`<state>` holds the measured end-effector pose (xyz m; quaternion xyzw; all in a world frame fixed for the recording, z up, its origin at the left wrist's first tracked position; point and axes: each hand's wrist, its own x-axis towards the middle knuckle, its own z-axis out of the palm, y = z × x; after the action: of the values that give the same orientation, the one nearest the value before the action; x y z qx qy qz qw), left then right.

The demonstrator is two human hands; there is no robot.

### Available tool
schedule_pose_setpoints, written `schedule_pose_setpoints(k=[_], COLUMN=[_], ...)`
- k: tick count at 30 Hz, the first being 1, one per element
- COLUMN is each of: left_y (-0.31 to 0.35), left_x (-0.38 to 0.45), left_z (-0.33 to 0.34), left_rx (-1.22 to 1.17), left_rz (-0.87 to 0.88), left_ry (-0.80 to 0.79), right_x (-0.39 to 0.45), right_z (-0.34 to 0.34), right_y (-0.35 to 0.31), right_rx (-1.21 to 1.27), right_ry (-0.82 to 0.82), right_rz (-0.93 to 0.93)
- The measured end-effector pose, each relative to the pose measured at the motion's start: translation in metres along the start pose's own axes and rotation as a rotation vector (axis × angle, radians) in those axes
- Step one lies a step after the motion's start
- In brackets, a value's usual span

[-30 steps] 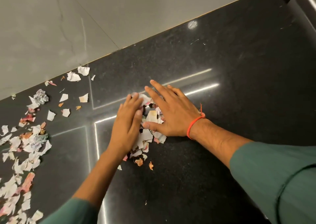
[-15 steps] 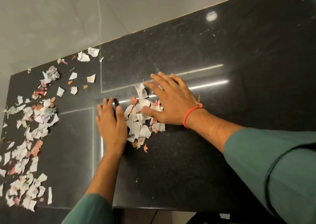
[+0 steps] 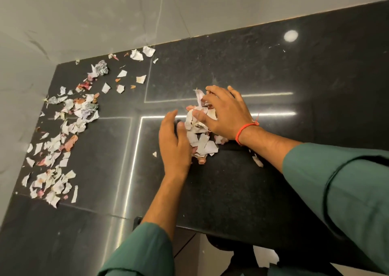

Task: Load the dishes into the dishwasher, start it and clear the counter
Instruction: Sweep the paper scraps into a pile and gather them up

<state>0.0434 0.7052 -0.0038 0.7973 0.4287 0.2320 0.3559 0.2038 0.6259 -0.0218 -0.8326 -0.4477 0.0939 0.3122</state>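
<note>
A heap of torn paper scraps (image 3: 200,137), white with some pink bits, lies in the middle of the black stone counter (image 3: 273,82). My left hand (image 3: 173,143) stands on its edge against the heap's left side, fingers relaxed and slightly bent. My right hand (image 3: 226,115), with a red thread at the wrist, lies over the heap's far right part. Its fingers curl down into the scraps and its thumb presses on them from the front. The scraps under that palm are hidden.
Several more scraps (image 3: 63,141) are strewn along the counter's left side up to the pale tiled wall (image 3: 105,18). One scrap (image 3: 257,161) lies by my right forearm, a tiny one (image 3: 154,154) left of my left hand. The counter's front edge (image 3: 210,231) runs below my arms.
My left hand has come back in against the heap. My right hand's flat fingers have curled onto the scraps, and the heap is bunched tighter and higher between both hands.
</note>
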Motion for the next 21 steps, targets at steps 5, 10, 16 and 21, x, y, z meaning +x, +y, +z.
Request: schedule_pose_setpoints(k=[5, 10, 16, 21], left_y=[-0.028, -0.029, -0.025, -0.024], left_x=[-0.046, -0.053, -0.055, -0.053], left_z=[-0.002, 0.01, 0.009, 0.009], left_rx=[0.177, 0.46, 0.482, 0.513], left_rz=[-0.17, -0.127, -0.011, 0.145], left_ry=[0.131, 0.082, 0.0, -0.106], right_x=[0.021, 0.061, 0.033, -0.032], right_z=[0.0, 0.009, -0.009, -0.044], right_y=[0.003, 0.0, 0.004, 0.014], right_rx=[0.068, -0.163, -0.061, 0.18], right_ry=[0.031, -0.239, -0.49, -0.34], right_rz=[0.027, -0.112, -0.33, -0.276])
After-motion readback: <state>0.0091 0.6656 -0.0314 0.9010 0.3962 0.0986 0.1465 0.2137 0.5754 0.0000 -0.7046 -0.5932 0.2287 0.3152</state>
